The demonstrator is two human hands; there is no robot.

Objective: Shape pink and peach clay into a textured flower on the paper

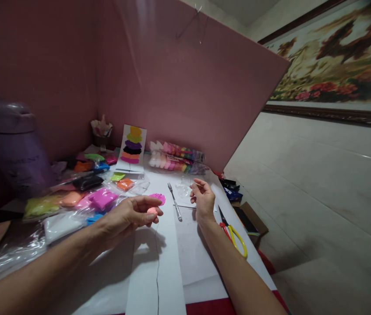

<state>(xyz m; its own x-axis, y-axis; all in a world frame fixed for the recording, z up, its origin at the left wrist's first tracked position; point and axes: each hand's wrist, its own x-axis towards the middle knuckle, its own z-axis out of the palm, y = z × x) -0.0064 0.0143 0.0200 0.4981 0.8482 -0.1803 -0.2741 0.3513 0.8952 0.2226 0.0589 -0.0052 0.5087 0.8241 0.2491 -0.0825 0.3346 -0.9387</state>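
Observation:
My left hand (132,213) pinches a small lump of coral-pink modelling clay (152,211) between thumb and fingers, above a long white paper strip (168,267) with a dark wavy line drawn down it. Just beyond those fingertips, a textured magenta clay patch (159,199) lies on the strip. Over to the right, my right hand (203,199) is raised with thumb and forefinger together; whatever they hold, if anything, is too small to make out. Between the hands lies a metal fork (174,202). Clear plastic (183,188) rests behind the right hand's fingers.
Scissors (233,236) with red and yellow handles lie beside my right forearm. Bagged coloured clay (101,199) crowds the left, near a purple bottle (12,148). A card with stacked clay colours (132,148) leans at the back, beside packaged clay (175,157).

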